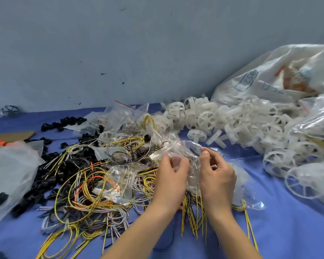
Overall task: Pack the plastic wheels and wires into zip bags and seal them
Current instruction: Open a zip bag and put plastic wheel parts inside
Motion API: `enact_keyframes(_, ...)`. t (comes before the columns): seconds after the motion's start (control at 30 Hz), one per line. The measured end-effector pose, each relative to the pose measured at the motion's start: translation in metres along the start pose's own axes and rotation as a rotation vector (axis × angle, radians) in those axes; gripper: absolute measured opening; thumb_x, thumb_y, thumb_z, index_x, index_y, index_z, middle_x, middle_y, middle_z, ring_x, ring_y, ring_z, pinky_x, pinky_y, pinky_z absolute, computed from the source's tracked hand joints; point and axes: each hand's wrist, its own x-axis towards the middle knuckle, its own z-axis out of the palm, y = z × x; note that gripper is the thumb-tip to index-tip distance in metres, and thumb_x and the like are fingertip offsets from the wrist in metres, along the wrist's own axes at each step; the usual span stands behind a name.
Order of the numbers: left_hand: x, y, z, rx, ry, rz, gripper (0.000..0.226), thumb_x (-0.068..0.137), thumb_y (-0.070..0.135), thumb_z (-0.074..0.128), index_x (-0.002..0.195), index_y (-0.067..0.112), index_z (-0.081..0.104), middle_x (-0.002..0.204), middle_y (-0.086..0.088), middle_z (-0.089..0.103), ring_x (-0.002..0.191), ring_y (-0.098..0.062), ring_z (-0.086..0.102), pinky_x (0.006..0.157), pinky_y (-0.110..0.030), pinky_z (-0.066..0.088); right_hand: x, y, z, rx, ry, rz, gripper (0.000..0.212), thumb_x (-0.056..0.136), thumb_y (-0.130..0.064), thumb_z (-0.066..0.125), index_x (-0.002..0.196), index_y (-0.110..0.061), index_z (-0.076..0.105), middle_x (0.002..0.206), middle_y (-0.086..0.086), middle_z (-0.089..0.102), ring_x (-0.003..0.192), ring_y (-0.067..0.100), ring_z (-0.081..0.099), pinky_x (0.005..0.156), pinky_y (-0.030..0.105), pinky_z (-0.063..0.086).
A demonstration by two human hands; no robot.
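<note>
I've got both hands on one clear zip bag [194, 165]: left hand [173, 171] and right hand [217, 174] each pinch its crumpled top, fingers curled, bag held between them over the blue cloth [281, 232]. Bag edge runs roughly left-right across the hands (can't tell if the zip is open). Yellow wires [193, 217] trail from under it toward me; inside or beneath, unclear. Wire tangle [86, 186] lies left, left hand nearer; white spoked wheels [206, 119] heap right and beyond, right hand nearer. Loose zip bags [123, 111] and black parts [71, 121] sit behind the tangle, printed sack [269, 77] far right. Wheel reach looks unobstructed.
</note>
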Motion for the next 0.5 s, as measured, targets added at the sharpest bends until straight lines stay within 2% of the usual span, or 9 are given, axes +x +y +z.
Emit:
enact_keyframes(0.07, -0.001, 0.001, 0.003, 0.077, 0.05, 0.107, 0.01, 0.093, 0.022, 0.059, 0.089, 0.014, 0.053, 0.076, 0.006, 0.058, 0.059, 0.001, 0.05, 0.055, -0.014, 0.043, -0.001, -0.003, -0.008, 0.003, -0.014, -0.018, 0.017, 0.098, -0.034, 0.059, 0.098, -0.03, 0.076, 0.063, -0.004, 0.065, 0.057, 0.016, 0.056, 0.058, 0.037, 0.046)
enact_keyframes(0.13, 0.001, 0.0, 0.003, 0.211, 0.002, 0.216, 0.01, 0.095, 0.025, 0.058, 0.087, 0.023, 0.051, 0.078, 0.009, 0.06, 0.065, 0.003, 0.055, 0.06, -0.014, 0.045, -0.003, -0.007, -0.013, -0.002, -0.04, -0.039, 0.017, 0.098, -0.035, 0.059, 0.099, -0.03, 0.075, 0.065, -0.005, 0.067, 0.058, 0.017, 0.059, 0.058, 0.037, 0.049)
enact_keyframes(0.2, 0.002, 0.002, 0.002, 0.358, -0.187, 0.283, 0.003, 0.097, 0.029, 0.055, 0.098, 0.026, 0.057, 0.088, 0.009, 0.068, 0.079, -0.001, 0.064, 0.072, -0.027, 0.055, -0.005, -0.01, -0.015, -0.024, -0.07, -0.063, 0.016, 0.098, -0.035, 0.059, 0.1, -0.032, 0.075, 0.074, -0.006, 0.072, 0.064, 0.018, 0.063, 0.06, 0.037, 0.05)
enact_keyframes(0.23, 0.003, 0.003, 0.001, 0.405, -0.309, 0.303, 0.011, 0.098, 0.029, 0.053, 0.108, 0.027, 0.059, 0.095, 0.007, 0.071, 0.084, -0.006, 0.067, 0.075, -0.033, 0.057, -0.005, -0.01, -0.016, -0.033, -0.076, -0.069, 0.016, 0.098, -0.035, 0.059, 0.101, -0.033, 0.075, 0.078, -0.005, 0.074, 0.067, 0.018, 0.064, 0.062, 0.036, 0.05)
enact_keyframes(0.33, 0.007, 0.009, -0.006, 0.616, -0.555, 0.435, 0.03, 0.098, 0.023, 0.05, 0.127, 0.03, 0.056, 0.107, 0.004, 0.072, 0.092, -0.01, 0.067, 0.079, -0.027, 0.054, -0.003, -0.011, -0.02, -0.034, -0.046, -0.06, 0.019, 0.098, -0.034, 0.059, 0.103, -0.029, 0.076, 0.081, -0.005, 0.074, 0.074, 0.018, 0.066, 0.066, 0.038, 0.051)
enact_keyframes(0.43, 0.011, 0.018, -0.009, 1.109, -0.638, 0.67, 0.029, 0.088, 0.004, 0.052, 0.111, 0.017, 0.063, 0.091, -0.007, 0.069, 0.082, -0.027, 0.063, 0.066, -0.032, 0.047, -0.001, -0.012, -0.023, -0.028, -0.037, -0.06, 0.018, 0.097, -0.034, 0.059, 0.102, -0.028, 0.076, 0.079, -0.007, 0.073, 0.07, 0.014, 0.062, 0.062, 0.031, 0.045)
enact_keyframes(0.5, 0.011, 0.029, -0.005, 1.38, -0.688, 0.795, 0.021, 0.085, 0.0, 0.054, 0.101, 0.009, 0.065, 0.091, -0.01, 0.066, 0.082, -0.032, 0.064, 0.061, -0.034, 0.042, -0.002, -0.013, -0.024, -0.028, -0.076, -0.079, 0.017, 0.097, -0.034, 0.059, 0.098, -0.031, 0.076, 0.082, -0.008, 0.074, 0.072, 0.016, 0.063, 0.064, 0.035, 0.048)
